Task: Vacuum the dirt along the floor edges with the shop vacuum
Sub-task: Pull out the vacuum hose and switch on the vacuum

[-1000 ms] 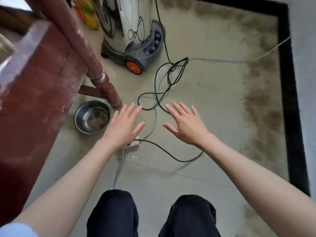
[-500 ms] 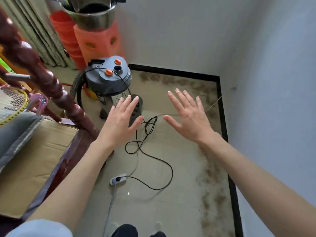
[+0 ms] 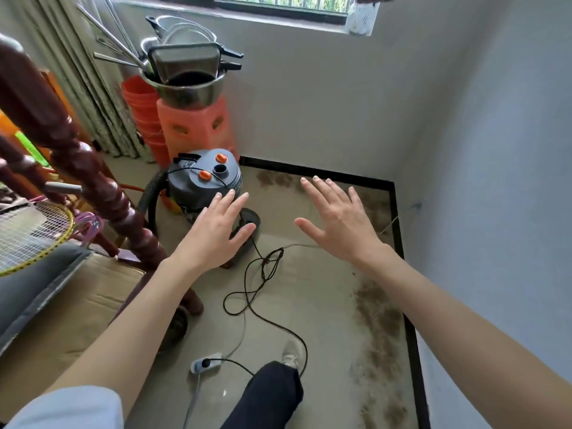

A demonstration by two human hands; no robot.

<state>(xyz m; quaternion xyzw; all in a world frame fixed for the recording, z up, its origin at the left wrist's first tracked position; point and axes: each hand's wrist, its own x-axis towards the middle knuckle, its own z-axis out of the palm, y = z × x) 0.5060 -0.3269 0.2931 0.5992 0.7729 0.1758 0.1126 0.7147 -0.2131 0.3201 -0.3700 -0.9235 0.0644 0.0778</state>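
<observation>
Brown dirt (image 3: 379,317) untouched; both hands spread, empty. Risk: foot (image 3: 291,354) beside loose cord (image 3: 263,292) could snag, unplugging vacuum (image 3: 204,181).

Soft window (image 3: 278,1) daylight — perhaps edge-warped

We see bare tiled floor (image 3: 322,292) open between our hands and the brown dirt band (image 3: 379,317) along the white wall (image 3: 483,212). A tangled black power cord (image 3: 266,267) crosses it, while the grey shop vacuum (image 3: 201,184) and turned dark wooden post (image 3: 93,184) crowd the left.
</observation>
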